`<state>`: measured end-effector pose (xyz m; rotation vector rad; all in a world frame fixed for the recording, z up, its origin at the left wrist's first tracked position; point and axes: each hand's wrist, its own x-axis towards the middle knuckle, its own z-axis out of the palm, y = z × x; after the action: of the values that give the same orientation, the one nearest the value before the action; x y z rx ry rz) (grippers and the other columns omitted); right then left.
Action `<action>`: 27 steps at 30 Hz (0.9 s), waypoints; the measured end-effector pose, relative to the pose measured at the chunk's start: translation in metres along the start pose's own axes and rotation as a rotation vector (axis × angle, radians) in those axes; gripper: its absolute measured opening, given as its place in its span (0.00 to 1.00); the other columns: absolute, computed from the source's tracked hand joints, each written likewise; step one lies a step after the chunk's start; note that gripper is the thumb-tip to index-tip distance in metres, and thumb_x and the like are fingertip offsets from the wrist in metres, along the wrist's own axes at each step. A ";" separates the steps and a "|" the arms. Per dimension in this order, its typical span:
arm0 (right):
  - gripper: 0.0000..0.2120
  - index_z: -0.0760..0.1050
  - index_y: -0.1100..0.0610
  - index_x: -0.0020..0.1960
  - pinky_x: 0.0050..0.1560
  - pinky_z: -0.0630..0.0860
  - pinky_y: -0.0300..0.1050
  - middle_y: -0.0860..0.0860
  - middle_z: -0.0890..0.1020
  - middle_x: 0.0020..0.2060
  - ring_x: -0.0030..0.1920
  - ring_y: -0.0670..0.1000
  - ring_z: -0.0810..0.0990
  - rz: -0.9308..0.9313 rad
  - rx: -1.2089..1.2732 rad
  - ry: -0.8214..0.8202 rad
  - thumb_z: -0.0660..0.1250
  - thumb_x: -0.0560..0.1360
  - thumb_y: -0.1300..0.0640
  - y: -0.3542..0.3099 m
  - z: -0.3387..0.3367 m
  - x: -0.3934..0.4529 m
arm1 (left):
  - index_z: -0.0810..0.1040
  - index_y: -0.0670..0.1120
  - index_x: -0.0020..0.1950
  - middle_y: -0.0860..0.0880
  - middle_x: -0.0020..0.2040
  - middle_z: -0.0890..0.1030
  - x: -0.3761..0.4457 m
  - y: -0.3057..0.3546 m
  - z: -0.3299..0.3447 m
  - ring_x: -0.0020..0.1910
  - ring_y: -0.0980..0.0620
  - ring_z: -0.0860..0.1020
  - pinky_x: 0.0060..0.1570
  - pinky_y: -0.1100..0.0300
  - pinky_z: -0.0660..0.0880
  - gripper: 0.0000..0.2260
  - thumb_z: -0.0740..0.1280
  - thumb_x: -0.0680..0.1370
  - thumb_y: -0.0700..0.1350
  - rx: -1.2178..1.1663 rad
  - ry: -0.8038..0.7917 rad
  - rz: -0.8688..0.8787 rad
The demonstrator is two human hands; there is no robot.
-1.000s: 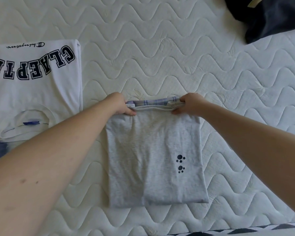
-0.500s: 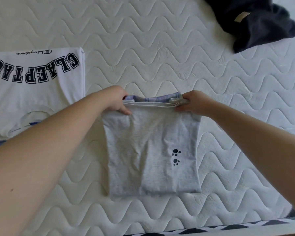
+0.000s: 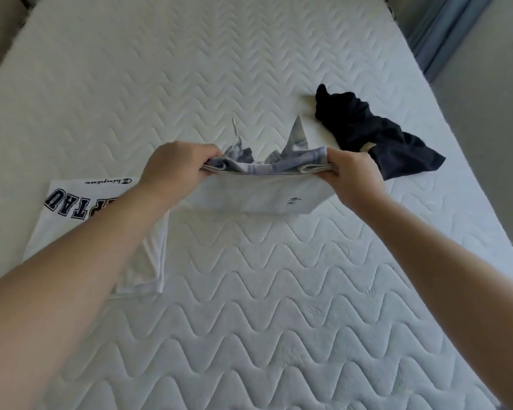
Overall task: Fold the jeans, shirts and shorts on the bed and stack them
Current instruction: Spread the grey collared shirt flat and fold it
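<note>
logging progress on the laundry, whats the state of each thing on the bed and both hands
grey folded garment: lifted off the bed, held at both ends
white lettered shirt: folded flat on the mattress
dark garment: crumpled, unfolded
left hand: gripping the grey garment
right hand: gripping the grey garment
mattress: bare, quilted

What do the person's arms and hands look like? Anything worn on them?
Both forearms are bare as far as the view shows: no sleeves, gloves or watch. The left hand and right hand show no rings from this side.
</note>
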<state>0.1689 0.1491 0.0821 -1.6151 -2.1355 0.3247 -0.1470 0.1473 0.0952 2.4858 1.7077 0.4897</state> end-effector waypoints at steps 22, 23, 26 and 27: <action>0.30 0.77 0.60 0.65 0.58 0.76 0.54 0.54 0.80 0.63 0.62 0.59 0.79 -0.027 -0.224 -0.419 0.75 0.63 0.68 0.056 0.200 -0.289 | 0.77 0.45 0.67 0.46 0.68 0.76 -0.284 0.058 0.235 0.66 0.45 0.76 0.57 0.50 0.75 0.23 0.65 0.72 0.39 0.198 -0.421 -0.010; 0.31 0.77 0.60 0.66 0.60 0.75 0.55 0.55 0.79 0.64 0.63 0.59 0.78 -0.009 -0.213 -0.427 0.74 0.63 0.67 0.055 0.200 -0.290 | 0.76 0.45 0.68 0.45 0.69 0.75 -0.286 0.061 0.234 0.67 0.45 0.75 0.60 0.48 0.73 0.24 0.60 0.72 0.41 0.206 -0.446 -0.037; 0.25 0.77 0.58 0.64 0.62 0.72 0.55 0.54 0.81 0.60 0.61 0.59 0.79 0.088 -0.134 -0.410 0.72 0.67 0.66 0.048 0.198 -0.288 | 0.77 0.43 0.67 0.44 0.67 0.76 -0.281 0.073 0.227 0.67 0.43 0.74 0.63 0.47 0.71 0.26 0.55 0.72 0.45 0.134 -0.440 -0.111; 0.22 0.76 0.58 0.65 0.63 0.70 0.54 0.53 0.81 0.59 0.61 0.59 0.78 0.137 -0.104 -0.408 0.70 0.72 0.64 0.044 0.197 -0.286 | 0.77 0.43 0.66 0.44 0.66 0.77 -0.276 0.077 0.225 0.65 0.43 0.75 0.61 0.47 0.72 0.24 0.56 0.72 0.45 0.087 -0.409 -0.134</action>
<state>0.1753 -0.0961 -0.1678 -1.8915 -2.3705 0.6449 -0.0983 -0.1110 -0.1569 2.2955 1.7347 -0.1039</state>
